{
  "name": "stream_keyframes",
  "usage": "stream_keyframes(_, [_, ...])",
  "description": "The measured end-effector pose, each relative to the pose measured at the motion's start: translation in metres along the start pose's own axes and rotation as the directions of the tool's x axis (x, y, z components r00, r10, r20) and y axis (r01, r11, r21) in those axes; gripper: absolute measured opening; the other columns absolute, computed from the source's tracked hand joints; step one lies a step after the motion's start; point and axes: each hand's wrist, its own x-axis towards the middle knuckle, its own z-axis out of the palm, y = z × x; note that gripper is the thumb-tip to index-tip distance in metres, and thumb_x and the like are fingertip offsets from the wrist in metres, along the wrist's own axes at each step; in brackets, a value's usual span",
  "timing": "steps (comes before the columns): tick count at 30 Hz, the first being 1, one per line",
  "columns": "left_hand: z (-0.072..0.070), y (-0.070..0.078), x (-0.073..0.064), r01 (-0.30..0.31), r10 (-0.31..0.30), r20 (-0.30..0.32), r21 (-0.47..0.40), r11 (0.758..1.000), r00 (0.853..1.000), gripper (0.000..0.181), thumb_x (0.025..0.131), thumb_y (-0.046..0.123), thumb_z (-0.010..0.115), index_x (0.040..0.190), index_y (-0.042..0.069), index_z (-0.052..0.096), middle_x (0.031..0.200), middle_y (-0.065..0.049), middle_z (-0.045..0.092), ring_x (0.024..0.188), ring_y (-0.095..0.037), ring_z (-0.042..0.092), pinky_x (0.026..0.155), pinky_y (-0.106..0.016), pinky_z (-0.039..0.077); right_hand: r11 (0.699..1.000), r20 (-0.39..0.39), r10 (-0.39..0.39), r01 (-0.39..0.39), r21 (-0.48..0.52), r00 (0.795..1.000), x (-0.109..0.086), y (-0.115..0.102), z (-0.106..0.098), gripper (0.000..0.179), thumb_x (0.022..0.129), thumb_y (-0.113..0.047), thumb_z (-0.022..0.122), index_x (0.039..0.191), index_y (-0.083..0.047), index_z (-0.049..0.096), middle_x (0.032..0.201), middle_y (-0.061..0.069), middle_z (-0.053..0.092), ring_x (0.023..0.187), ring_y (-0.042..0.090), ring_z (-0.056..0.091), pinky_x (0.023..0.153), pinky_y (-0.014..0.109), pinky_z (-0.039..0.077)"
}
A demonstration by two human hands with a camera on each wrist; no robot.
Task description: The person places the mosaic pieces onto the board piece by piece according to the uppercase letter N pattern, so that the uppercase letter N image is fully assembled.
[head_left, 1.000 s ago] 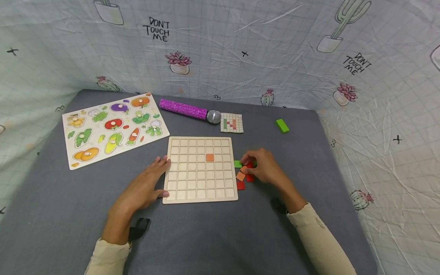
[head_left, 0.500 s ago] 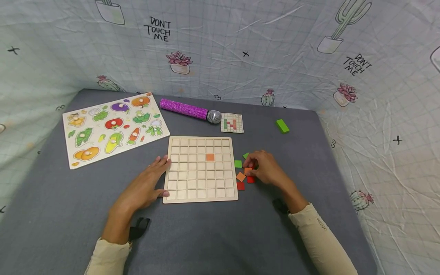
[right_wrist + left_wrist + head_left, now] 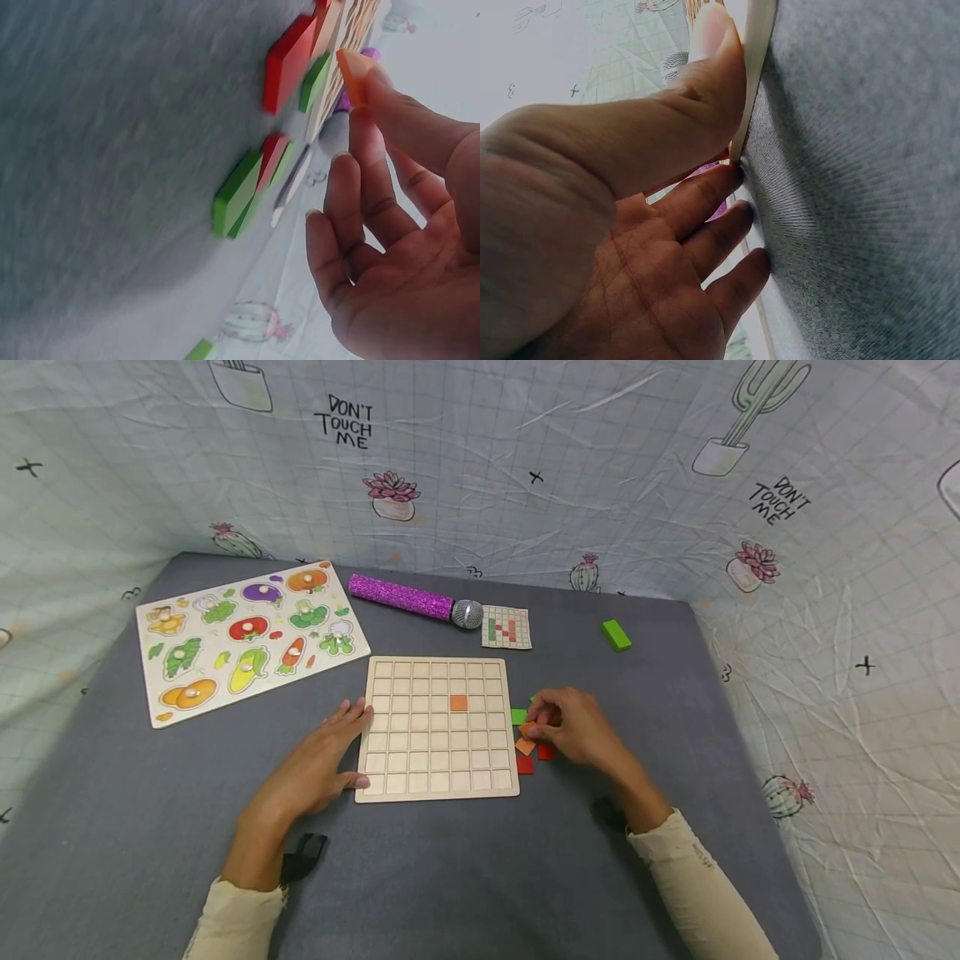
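A wooden grid board (image 3: 437,737) lies in the middle of the table, an orange square tile (image 3: 458,702) set in one of its cells. My left hand (image 3: 327,762) rests along the board's left edge with fingers spread; the left wrist view shows its thumb (image 3: 709,71) on the board's rim. Just right of the board, my right hand (image 3: 573,724) pinches a second orange tile (image 3: 355,75) between thumb and fingertips, raised off the table. Loose tiles lie under and around that hand: a green one (image 3: 519,717), an orange one (image 3: 525,746), and red ones (image 3: 525,765).
Beyond the board lie a small pattern card (image 3: 506,627) and a purple glitter microphone (image 3: 412,602). A vegetable peg puzzle (image 3: 251,643) sits at the back left. Toward the back right is a lone green block (image 3: 616,635). Printed cloth (image 3: 480,468) hangs behind the table.
My right hand shifts slightly right, then back left, turning the pinched orange tile in its fingers. A green tile beside it is now mostly covered. The left hand stays on the board.
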Motion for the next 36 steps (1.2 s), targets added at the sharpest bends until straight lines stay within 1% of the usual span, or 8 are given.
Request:
stream_keyframes(5, [0.000,0.000,0.000,0.002,-0.002,0.005,0.005,1.000,1.000,0.098,0.083,0.009,0.089,0.164,-0.003,0.034,0.174,-0.024,0.026,0.163,-0.047,0.019,0.130,-0.066,0.022,1.000,-0.017,0.000,0.001,0.022,1.000,0.003,-0.010,0.007,0.013,0.089,-0.020,0.088,0.090,-0.018,0.075,0.078,-0.004,0.070,0.068,0.013,0.062,0.062,0.028,0.051])
stream_keyframes(7, [0.000,0.000,0.000,-0.001,0.001,0.006,0.003,1.000,1.000,0.098,0.084,0.009,0.089,0.164,-0.004,0.034,0.174,-0.024,0.026,0.163,-0.047,0.019,0.130,-0.066,0.022,0.999,-0.010,0.000,0.000,0.054,1.000,0.004,-0.014,0.011,0.011,0.091,-0.019,0.086,0.091,-0.017,0.076,0.079,-0.003,0.072,0.067,0.013,0.065,0.061,0.028,0.052])
stream_keyframes(11, [-0.001,0.000,0.000,-0.010,0.010,0.005,0.001,1.000,1.000,0.097,0.084,0.009,0.089,0.164,-0.004,0.034,0.174,-0.025,0.026,0.163,-0.048,0.019,0.130,-0.066,0.022,0.997,-0.003,0.005,-0.005,0.075,1.000,0.009,-0.023,0.017,0.009,0.092,-0.017,0.085,0.091,-0.017,0.076,0.081,-0.003,0.073,0.069,0.013,0.068,0.063,0.029,0.054])
stream_keyframes(20, [0.000,0.000,0.000,-0.037,0.037,-0.019,-0.001,0.999,0.999,0.096,0.083,0.010,0.089,0.162,-0.005,0.036,0.173,-0.026,0.029,0.162,-0.049,0.022,0.129,-0.067,0.023,1.000,-0.004,-0.018,0.018,0.004,1.000,0.024,-0.041,0.034,0.010,0.091,-0.016,0.086,0.089,-0.018,0.076,0.080,-0.004,0.071,0.078,0.011,0.065,0.076,0.033,0.054])
stream_keyframes(24, [0.000,0.000,0.001,-0.024,0.024,-0.004,-0.001,1.000,1.000,0.097,0.084,0.010,0.089,0.163,-0.005,0.035,0.174,-0.025,0.027,0.163,-0.048,0.020,0.130,-0.067,0.022,0.999,-0.017,-0.003,0.002,-0.034,1.000,0.031,-0.046,0.040,0.012,0.090,-0.018,0.087,0.087,-0.020,0.076,0.079,-0.005,0.070,0.077,0.011,0.063,0.075,0.033,0.052])
stream_keyframes(28, [0.000,0.000,0.000,-0.014,0.014,0.003,-0.004,1.000,1.000,0.097,0.084,0.009,0.089,0.163,-0.004,0.034,0.174,-0.024,0.027,0.163,-0.047,0.019,0.130,-0.066,0.022,0.998,-0.010,0.011,-0.012,-0.058,1.000,0.036,-0.051,0.043,0.013,0.090,-0.019,0.087,0.085,-0.022,0.076,0.077,-0.007,0.070,0.075,0.009,0.063,0.073,0.032,0.050])
stream_keyframes(32, [-0.001,0.000,-0.001,-0.019,0.019,-0.002,-0.006,1.000,1.000,0.097,0.084,0.009,0.089,0.163,-0.005,0.035,0.174,-0.025,0.027,0.163,-0.048,0.020,0.130,-0.067,0.022,0.997,-0.005,-0.005,0.005,-0.074,1.000,0.042,-0.056,0.046,0.013,0.090,-0.017,0.087,0.085,-0.021,0.075,0.076,-0.007,0.070,0.074,0.009,0.063,0.074,0.032,0.050])
stream_keyframes(36, [0.000,0.000,-0.001,-0.021,0.021,-0.005,-0.003,1.000,1.000,0.096,0.084,0.009,0.089,0.163,-0.005,0.035,0.174,-0.025,0.027,0.163,-0.048,0.020,0.130,-0.067,0.022,0.994,-0.015,-0.027,0.025,-0.105,1.000,0.046,-0.059,0.050,0.014,0.090,-0.017,0.087,0.084,-0.021,0.074,0.075,-0.007,0.068,0.079,0.011,0.061,0.077,0.033,0.048])
